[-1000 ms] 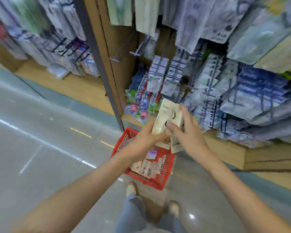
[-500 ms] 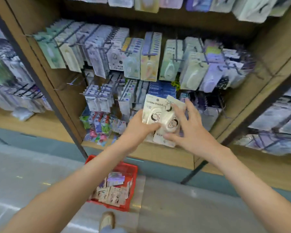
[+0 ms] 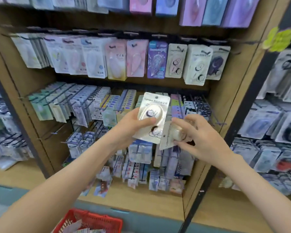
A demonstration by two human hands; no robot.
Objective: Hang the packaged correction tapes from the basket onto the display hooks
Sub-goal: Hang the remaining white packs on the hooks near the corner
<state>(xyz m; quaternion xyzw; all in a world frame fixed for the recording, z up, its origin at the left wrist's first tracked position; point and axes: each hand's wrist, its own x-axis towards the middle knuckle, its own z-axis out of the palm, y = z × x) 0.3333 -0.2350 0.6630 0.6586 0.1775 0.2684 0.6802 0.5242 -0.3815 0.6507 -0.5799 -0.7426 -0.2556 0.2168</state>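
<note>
The red basket (image 3: 97, 221) is sitting at the bottom edge, lower in view than half a second ago, with loose packs inside. Above it, the left hand (image 3: 131, 127) is gripping an upright Campus correction tape pack (image 3: 154, 113), thumb across its blister. The right hand (image 3: 202, 138) is pinching a second pack (image 3: 169, 137), now tilted and pulled partly off the first. Behind them, display hooks (image 3: 214, 114) are carrying rows of packs.

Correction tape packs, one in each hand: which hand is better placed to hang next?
Left, probably. The left hand holds its upright pack with the hang hole on top; the right hand grips a tilted pack, its hole off to the side.
</note>
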